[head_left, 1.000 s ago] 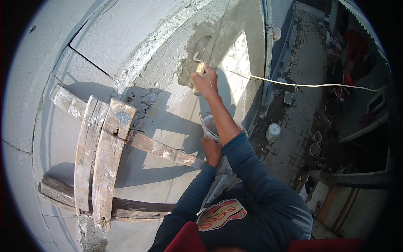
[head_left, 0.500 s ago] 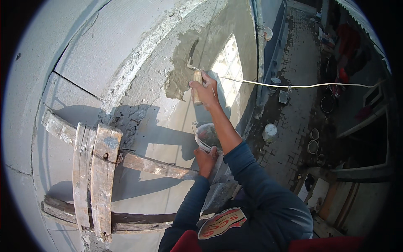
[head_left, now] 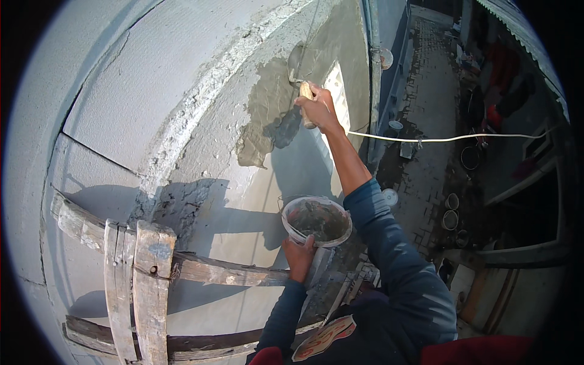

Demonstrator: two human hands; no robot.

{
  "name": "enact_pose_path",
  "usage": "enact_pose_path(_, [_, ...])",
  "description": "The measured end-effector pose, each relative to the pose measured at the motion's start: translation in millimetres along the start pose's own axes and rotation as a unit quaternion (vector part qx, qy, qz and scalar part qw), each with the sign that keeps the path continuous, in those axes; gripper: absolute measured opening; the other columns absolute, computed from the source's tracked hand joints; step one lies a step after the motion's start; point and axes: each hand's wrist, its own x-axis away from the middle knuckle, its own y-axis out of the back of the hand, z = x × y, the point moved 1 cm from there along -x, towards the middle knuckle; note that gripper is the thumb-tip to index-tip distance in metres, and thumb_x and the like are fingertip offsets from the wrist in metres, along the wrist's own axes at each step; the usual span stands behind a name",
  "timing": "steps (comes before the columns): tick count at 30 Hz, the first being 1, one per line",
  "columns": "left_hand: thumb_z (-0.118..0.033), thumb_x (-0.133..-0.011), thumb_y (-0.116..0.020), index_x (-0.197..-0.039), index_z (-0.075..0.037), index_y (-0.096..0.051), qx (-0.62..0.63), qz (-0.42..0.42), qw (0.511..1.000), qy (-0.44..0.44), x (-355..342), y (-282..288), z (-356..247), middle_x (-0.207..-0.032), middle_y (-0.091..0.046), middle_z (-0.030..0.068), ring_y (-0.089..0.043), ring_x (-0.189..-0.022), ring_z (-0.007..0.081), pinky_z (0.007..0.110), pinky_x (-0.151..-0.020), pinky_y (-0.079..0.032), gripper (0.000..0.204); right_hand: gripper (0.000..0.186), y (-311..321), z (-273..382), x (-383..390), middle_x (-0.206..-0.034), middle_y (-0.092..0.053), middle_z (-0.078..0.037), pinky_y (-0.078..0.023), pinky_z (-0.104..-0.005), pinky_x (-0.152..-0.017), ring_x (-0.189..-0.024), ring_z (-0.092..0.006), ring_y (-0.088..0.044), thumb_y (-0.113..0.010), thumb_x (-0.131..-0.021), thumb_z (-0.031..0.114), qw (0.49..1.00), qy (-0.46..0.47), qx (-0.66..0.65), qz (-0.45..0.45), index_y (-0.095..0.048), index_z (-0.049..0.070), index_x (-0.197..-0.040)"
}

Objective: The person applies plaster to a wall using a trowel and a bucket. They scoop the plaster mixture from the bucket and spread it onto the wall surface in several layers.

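Note:
My right hand (head_left: 321, 111) is closed round the wooden handle of a trowel (head_left: 305, 90), held against the wall with its blade up and mostly in shadow. Around the blade spreads a rough patch of wet grey mortar (head_left: 263, 100) on the wall face. Lower down, my left hand (head_left: 298, 257) grips the near rim of a white bucket (head_left: 349, 230). Grey mortar (head_left: 317, 220) lies inside the bucket, and its wire handle stands off the left side. The fingers under the rim are partly hidden.
Weathered wooden planks (head_left: 152, 280) form a frame at the lower left, close to my left arm. A white cable (head_left: 450, 140) stretches rightward from near my right forearm. Far below runs a paved alley (head_left: 420, 91) with several buckets and a white-lidded pail (head_left: 390, 197).
My right hand and the trowel have moved up and to the right along the wall. More of the bucket's inside shows now, and the mortar patch looks larger. The view has shifted a little.

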Motion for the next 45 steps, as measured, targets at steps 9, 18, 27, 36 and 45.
enact_pose_path(9, [-0.03, -0.078, -0.08, -0.089, 0.008, -0.061, 0.014, 0.113, 0.987, 0.112, -3, -11, -23, -0.097, -0.06, 0.0267, -0.057, -0.092, 0.041, 0.048, -0.082, -0.044, 0.044, 0.051, 50, -18, -2, -0.072, -0.057, -0.007, -0.047, -0.031, -0.043, -0.054, -0.0149, -0.055, -0.066, -0.08, 0.004, 0.982, -0.143, -0.12, -0.04, -0.056, -0.002, -0.13])
enact_pose_path(18, [-0.03, -0.076, -0.081, -0.073, 0.007, -0.062, -0.009, 0.053, 0.998, 0.037, 1, 1, -33, -0.069, -0.064, 0.0183, -0.063, -0.063, 0.0291, 0.043, -0.06, -0.048, 0.042, 0.046, 66, 8, -36, -0.073, -0.06, -0.006, -0.046, -0.0297, -0.046, -0.055, -0.0127, -0.056, -0.067, -0.08, 0.006, 0.983, -0.069, -0.152, -0.078, -0.059, -0.006, -0.123])
enact_pose_path(27, [-0.032, -0.077, -0.081, -0.076, 0.006, -0.062, -0.031, 0.04, 0.997, 0.054, -2, 9, -24, -0.074, -0.065, 0.0189, -0.064, -0.067, 0.03, 0.042, -0.063, -0.049, 0.043, 0.061, 47, 15, -37, -0.083, -0.062, -0.006, -0.047, -0.0289, -0.05, -0.058, -0.0129, -0.058, -0.069, -0.079, 0.005, 0.989, -0.029, -0.145, 0.011, -0.052, -0.005, -0.137])
enact_pose_path(36, [-0.032, -0.077, -0.081, -0.076, 0.006, -0.062, -0.02, 0.045, 0.998, 0.038, 5, -5, -29, -0.075, -0.064, 0.0195, -0.063, -0.069, 0.0305, 0.043, -0.065, -0.048, 0.043, 0.046, 89, -36, -73, -0.079, -0.06, -0.006, -0.045, -0.0296, -0.048, -0.055, -0.0125, -0.054, -0.068, -0.081, 0.004, 0.986, -0.124, -0.103, -0.039, -0.061, -0.004, -0.125])
enact_pose_path(45, [-0.031, -0.077, -0.081, -0.076, 0.006, -0.061, -0.006, 0.067, 0.995, 0.074, -1, 0, -25, -0.076, -0.064, 0.0182, -0.063, -0.07, 0.0268, 0.041, -0.065, -0.048, 0.042, 0.053, 110, -45, -42, -0.085, -0.06, -0.006, -0.046, -0.0272, -0.045, -0.058, -0.0128, -0.055, -0.068, -0.088, 0.007, 0.987, -0.081, -0.134, -0.041, -0.051, -0.001, -0.139])
